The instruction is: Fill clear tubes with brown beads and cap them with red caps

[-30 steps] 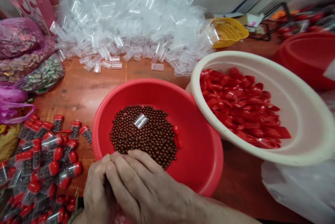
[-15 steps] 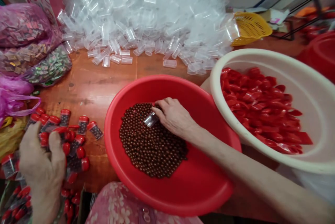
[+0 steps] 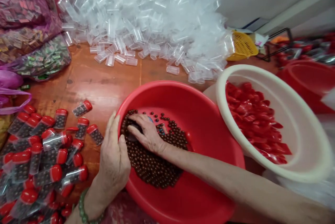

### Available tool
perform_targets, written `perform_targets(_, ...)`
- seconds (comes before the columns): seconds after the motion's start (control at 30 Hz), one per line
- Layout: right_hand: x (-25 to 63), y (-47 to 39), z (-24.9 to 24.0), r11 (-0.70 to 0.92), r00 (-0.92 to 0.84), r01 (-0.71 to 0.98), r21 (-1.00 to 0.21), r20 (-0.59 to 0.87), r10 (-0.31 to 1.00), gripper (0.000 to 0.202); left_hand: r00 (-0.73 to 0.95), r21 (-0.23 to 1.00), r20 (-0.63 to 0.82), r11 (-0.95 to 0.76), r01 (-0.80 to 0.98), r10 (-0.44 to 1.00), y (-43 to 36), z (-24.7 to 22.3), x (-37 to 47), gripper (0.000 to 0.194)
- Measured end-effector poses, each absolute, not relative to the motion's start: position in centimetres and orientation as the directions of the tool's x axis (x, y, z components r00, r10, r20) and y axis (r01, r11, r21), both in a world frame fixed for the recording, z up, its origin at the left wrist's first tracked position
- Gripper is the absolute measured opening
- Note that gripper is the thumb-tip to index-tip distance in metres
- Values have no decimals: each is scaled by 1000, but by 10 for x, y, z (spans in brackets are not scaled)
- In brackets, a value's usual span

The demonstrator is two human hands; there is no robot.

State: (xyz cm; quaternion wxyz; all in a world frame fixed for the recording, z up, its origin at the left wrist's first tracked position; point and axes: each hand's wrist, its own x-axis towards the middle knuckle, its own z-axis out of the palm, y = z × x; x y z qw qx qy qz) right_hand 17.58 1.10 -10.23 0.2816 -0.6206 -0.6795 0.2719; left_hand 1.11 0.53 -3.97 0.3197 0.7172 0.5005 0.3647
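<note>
Touching brown balls, the right hand curls.

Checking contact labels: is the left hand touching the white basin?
No: the left hand rests against the red basin at its left rim.

The large round red plastic basin has a smooth, softly glossy wall, and the small round brown balls inside look hard and polished. Toward three o'clock from it, the oval cream plastic tub is smooth and satin, while its curved red plastic pieces shine. At twelve o'clock, the heaped clear plastic cylinders are glassy and transparent. The reddish-brown tabletop looks like varnished wood. At ten o'clock, the purple film bags look thin and crinkled.
</note>
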Motion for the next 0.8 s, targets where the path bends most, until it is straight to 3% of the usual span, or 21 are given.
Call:
perform_targets(0.17,155,-28,-65,145,-275,585,-798,-27,961,40,225,758,270,-351,550,936,3,-40,12,49)
perform_targets(0.27,165,-33,-37,207,-482,556,-805,-109,869,41,299,643,361,-468,606,883,2,-34,11,49)
perform_targets(0.33,184,-19,-29,261,-487,622,-738,-103,868,41,400,521,422,-579,626,813,4,-29,11,45)
perform_targets(0.4,209,3,-32,163,-310,832,-530,-202,929,40,542,387,428,-688,614,723,8,-23,13,40)
perform_targets(0.47,236,22,-45,82,-193,900,-429,-222,956,36,701,282,324,-772,569,635,14,-17,18,38)
perform_targets(0.57,263,26,-67,-34,-49,951,-308,-258,965,35,850,254,7,-823,508,526,22,-6,30,39)
perform_targets(0.67,267,0,-76,-94,8,963,-253,-323,946,35,856,256,-282,-826,502,433,24,5,44,41)
perform_targets(0.8,249,-41,-70,-98,-23,956,-277,-405,914,28,847,243,-472,-888,391,244,17,7,60,38)
